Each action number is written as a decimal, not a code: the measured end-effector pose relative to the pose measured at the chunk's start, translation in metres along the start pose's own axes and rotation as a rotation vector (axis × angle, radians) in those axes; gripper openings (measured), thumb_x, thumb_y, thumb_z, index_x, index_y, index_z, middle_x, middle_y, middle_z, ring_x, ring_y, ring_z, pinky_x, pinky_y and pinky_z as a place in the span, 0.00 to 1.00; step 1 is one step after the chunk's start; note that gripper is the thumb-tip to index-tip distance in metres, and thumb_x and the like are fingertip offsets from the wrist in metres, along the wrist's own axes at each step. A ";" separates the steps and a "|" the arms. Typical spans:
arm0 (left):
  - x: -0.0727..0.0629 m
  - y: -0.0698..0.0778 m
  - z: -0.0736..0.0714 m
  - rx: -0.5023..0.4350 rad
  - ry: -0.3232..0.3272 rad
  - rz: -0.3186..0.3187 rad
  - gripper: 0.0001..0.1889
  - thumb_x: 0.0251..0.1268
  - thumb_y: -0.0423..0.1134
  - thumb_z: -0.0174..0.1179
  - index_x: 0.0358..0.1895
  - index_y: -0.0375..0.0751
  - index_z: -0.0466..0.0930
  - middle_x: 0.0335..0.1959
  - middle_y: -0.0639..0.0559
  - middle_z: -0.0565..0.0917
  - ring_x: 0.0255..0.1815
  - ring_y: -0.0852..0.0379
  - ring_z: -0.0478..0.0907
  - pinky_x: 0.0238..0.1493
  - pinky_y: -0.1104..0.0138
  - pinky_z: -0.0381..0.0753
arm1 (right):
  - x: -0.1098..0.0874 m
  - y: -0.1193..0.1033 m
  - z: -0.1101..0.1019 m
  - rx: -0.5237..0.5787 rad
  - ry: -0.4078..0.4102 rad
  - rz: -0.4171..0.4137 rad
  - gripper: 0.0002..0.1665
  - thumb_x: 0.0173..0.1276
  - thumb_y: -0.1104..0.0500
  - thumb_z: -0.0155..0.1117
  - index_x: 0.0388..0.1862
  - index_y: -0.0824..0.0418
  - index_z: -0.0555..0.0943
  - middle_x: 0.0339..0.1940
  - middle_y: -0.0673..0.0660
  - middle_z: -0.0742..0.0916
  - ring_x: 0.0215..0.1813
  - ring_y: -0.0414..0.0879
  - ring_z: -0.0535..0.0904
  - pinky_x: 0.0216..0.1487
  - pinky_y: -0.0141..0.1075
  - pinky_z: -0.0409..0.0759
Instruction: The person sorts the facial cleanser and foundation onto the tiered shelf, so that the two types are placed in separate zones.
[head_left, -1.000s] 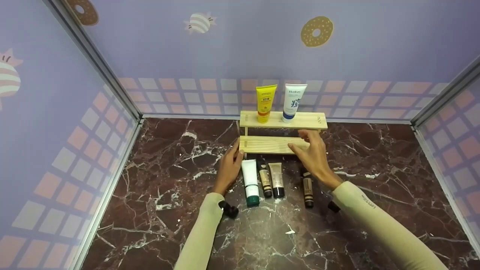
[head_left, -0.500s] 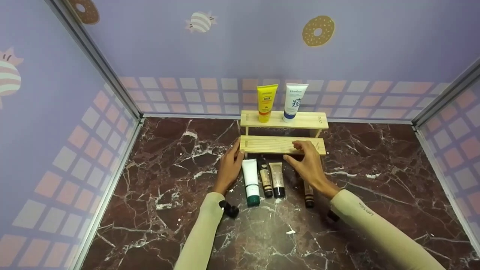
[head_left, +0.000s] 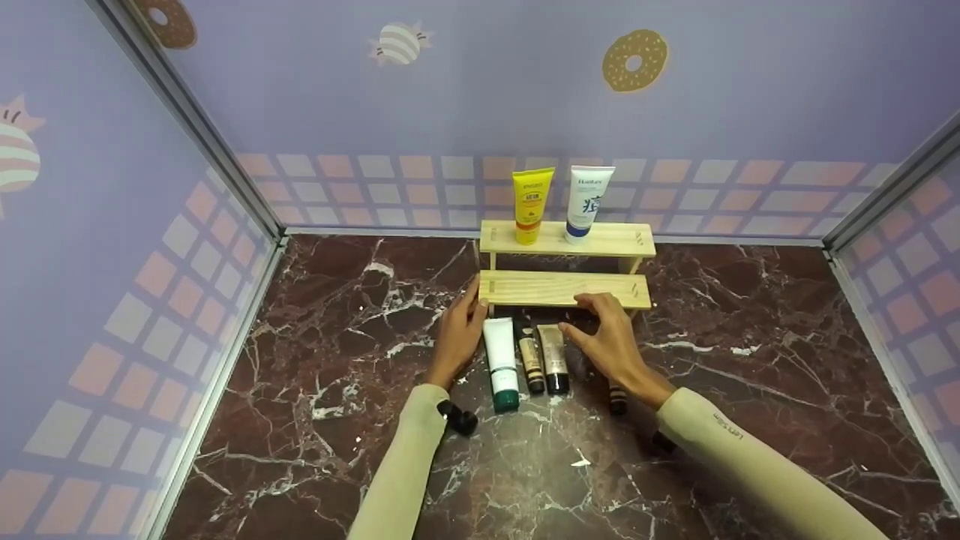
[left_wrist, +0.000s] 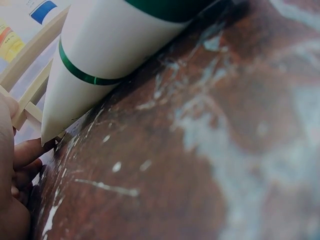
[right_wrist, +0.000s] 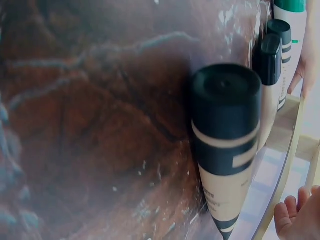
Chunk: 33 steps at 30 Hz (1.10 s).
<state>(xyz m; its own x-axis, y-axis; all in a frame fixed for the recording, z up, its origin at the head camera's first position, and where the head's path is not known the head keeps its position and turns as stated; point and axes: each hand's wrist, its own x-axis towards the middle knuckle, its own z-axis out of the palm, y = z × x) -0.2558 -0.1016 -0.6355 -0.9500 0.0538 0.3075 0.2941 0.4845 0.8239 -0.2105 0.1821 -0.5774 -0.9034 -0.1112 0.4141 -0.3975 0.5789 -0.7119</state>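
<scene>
My left hand holds the left end of a two-step wooden rack, thumb at the front edge of the lower step. My right hand hangs with spread, bent fingers before that step, holding nothing, its thumb close by the flat end of a beige tube with a black cap. Left of it lie a black-banded beige tube and a white tube with a green cap. Another black-banded tube lies below my right wrist, mostly hidden in the head view.
On the upper step stand a yellow tube and a white tube with a blue cap. A purple patterned wall rises behind the rack, and side walls bound the dark marbled tabletop.
My right hand has moved left and toward me, from over the lower step to beside the beige tube. My left hand, the rack and the tubes stay put.
</scene>
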 end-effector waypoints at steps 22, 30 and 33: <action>0.000 -0.001 0.000 -0.015 -0.002 -0.001 0.30 0.89 0.43 0.56 0.87 0.41 0.66 0.52 0.41 0.87 0.45 0.48 0.83 0.56 0.46 0.81 | -0.022 -0.018 0.022 -0.023 -0.117 -0.093 0.29 0.65 0.59 0.86 0.60 0.69 0.84 0.54 0.64 0.85 0.57 0.63 0.81 0.63 0.56 0.80; 0.001 -0.001 0.001 0.008 0.013 0.006 0.29 0.88 0.42 0.56 0.86 0.40 0.68 0.48 0.41 0.87 0.43 0.47 0.81 0.54 0.46 0.80 | -0.025 -0.025 0.030 -0.025 -0.179 -0.104 0.28 0.66 0.60 0.85 0.60 0.70 0.84 0.54 0.64 0.84 0.55 0.60 0.80 0.60 0.55 0.81; 0.001 -0.001 0.001 0.009 0.014 0.010 0.29 0.89 0.42 0.56 0.86 0.40 0.68 0.47 0.42 0.86 0.41 0.49 0.78 0.52 0.48 0.79 | -0.026 -0.028 0.033 -0.030 -0.213 -0.098 0.29 0.67 0.59 0.84 0.61 0.70 0.84 0.54 0.64 0.84 0.51 0.57 0.79 0.55 0.52 0.82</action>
<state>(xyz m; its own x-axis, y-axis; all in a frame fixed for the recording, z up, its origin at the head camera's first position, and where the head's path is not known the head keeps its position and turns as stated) -0.2569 -0.1010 -0.6362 -0.9454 0.0465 0.3227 0.3029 0.4918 0.8163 -0.1810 0.1425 -0.5867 -0.8753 -0.3343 0.3494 -0.4833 0.5799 -0.6558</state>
